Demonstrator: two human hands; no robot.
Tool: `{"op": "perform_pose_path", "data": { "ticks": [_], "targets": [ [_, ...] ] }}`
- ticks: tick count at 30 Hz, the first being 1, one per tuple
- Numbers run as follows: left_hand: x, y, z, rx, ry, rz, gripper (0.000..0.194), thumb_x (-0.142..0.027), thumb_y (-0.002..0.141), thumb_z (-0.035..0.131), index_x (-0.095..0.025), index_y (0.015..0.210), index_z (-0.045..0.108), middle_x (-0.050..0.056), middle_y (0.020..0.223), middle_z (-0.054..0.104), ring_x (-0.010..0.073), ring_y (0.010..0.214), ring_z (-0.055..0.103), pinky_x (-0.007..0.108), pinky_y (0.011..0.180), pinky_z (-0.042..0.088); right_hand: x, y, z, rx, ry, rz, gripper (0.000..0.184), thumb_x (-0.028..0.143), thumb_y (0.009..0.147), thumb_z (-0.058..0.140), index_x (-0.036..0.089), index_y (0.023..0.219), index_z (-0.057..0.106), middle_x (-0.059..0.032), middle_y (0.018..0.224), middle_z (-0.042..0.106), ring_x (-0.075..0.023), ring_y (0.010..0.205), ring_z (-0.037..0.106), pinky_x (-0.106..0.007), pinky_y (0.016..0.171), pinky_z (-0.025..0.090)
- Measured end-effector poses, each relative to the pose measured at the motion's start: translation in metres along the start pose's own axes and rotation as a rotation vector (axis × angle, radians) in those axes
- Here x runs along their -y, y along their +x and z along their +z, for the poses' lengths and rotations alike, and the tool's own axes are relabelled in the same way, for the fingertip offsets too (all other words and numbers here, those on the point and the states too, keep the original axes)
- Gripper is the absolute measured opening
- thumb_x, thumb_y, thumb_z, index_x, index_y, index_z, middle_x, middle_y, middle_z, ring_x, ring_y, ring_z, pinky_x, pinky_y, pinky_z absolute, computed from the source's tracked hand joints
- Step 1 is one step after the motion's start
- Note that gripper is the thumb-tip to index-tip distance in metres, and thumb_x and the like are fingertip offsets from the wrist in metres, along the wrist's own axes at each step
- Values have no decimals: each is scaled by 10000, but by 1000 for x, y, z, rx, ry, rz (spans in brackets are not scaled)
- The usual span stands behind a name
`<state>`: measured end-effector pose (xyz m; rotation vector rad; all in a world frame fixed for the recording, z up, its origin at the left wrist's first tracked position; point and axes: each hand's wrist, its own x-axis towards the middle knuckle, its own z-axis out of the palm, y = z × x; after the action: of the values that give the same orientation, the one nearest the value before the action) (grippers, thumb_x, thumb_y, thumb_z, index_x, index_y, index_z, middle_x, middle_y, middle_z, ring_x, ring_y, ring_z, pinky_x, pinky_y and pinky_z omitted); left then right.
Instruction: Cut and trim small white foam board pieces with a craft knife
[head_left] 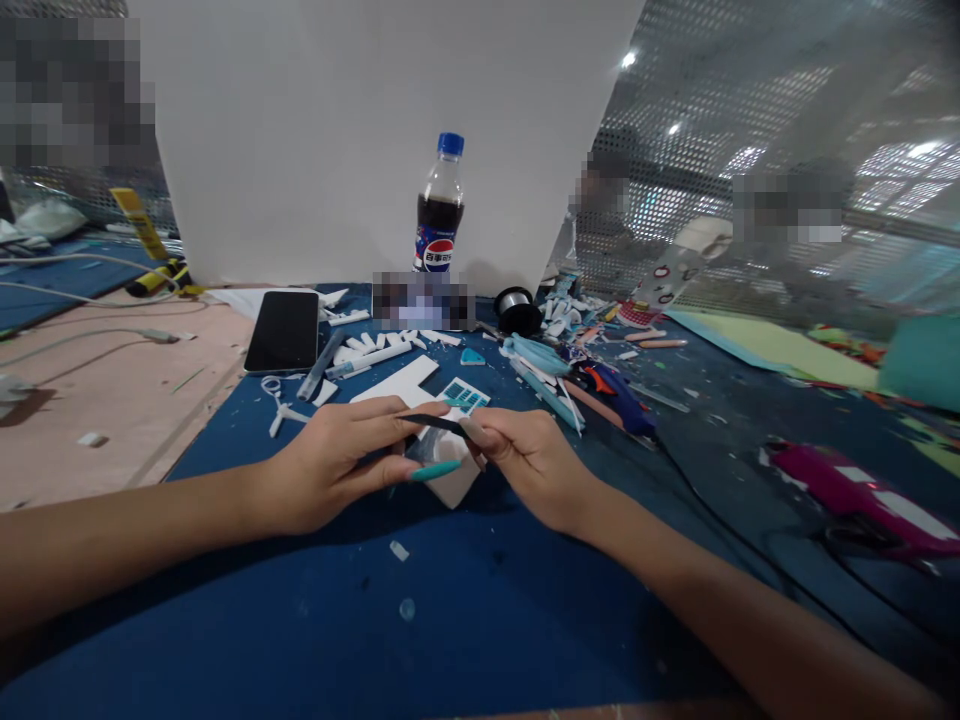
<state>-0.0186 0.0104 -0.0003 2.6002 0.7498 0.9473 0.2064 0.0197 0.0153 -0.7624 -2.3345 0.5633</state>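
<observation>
Tabletop (pixel 285 620), matte blue, spreads beneath your hands, which nearly meet. Your right hand (pixel 536 465) pinches one end of a thin, straight dark strip (pixel 431 422), raised and not yet set down; your left hand (pixel 330 465) has fingers along its other end, thumb apart, and whether they grip you cannot tell. Just below sits a smooth white piece (pixel 454 490). Beyond, stubby white offcuts (pixel 391 355) look already cut but lie loose, suggesting unfinished work.
</observation>
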Motion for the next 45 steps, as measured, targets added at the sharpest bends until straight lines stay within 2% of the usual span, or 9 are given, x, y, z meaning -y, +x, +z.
{"op": "perform_pose_path", "data": {
  "ticks": [2,5,10,15,17,22,24,31,45],
  "targets": [
    [0,0,0,-8,1,19,305,-323,935,379,-185,1160,532,105,1200,579,193,1031,577,259,822,468,0,0,0,14,14,7,485,480,937,222,170,625,427,30,557,423,-73,496,405,-197,493,312],
    [0,0,0,-10,-1,24,337,-314,933,388,-177,1225,486,104,1149,604,170,947,607,242,789,475,0,-1,1,47,36,27,501,487,935,211,166,628,441,23,563,436,-76,505,415,-199,501,322],
    [1,0,0,-5,-11,42,311,-330,933,385,-177,1166,523,110,1145,593,174,956,590,243,782,464,1,-1,1,78,113,41,466,435,945,240,163,620,432,36,553,401,-64,491,383,-196,498,311],
    [1,0,0,-5,7,14,388,-347,927,396,-187,1280,421,72,961,609,152,846,588,226,718,466,5,-2,-1,144,230,49,441,393,951,262,158,645,475,48,533,401,-51,458,369,-193,494,316],
    [1,0,1,-37,13,12,367,-333,921,417,-192,1258,446,67,947,599,140,794,583,222,697,467,5,-2,-2,112,248,52,456,407,950,259,155,656,500,47,523,411,-52,449,372,-196,485,316],
    [-1,1,3,-109,53,-12,315,-280,897,476,-183,1195,502,64,925,607,126,745,582,205,651,465,0,-1,-3,-116,192,67,466,430,944,274,160,647,509,46,517,383,-63,455,364,-210,473,301],
    [-1,1,3,-115,54,-12,316,-271,899,472,-173,1199,495,67,935,618,120,740,584,204,670,466,-4,-1,-4,-150,169,52,464,455,936,282,162,654,508,43,535,380,-68,467,363,-216,475,298],
    [-1,1,1,-69,45,-45,316,-325,910,442,-182,1186,500,83,1026,636,131,759,601,203,666,469,-10,1,-4,-127,62,-50,451,470,931,268,178,627,427,28,585,406,-85,534,393,-226,520,315],
    [-2,2,0,-48,42,-8,345,-376,921,407,-180,1191,495,97,1098,625,138,792,619,197,675,478,-12,1,-5,-83,-53,-38,468,477,937,218,178,637,417,26,585,396,-91,544,393,-218,521,315]
  ]
}}
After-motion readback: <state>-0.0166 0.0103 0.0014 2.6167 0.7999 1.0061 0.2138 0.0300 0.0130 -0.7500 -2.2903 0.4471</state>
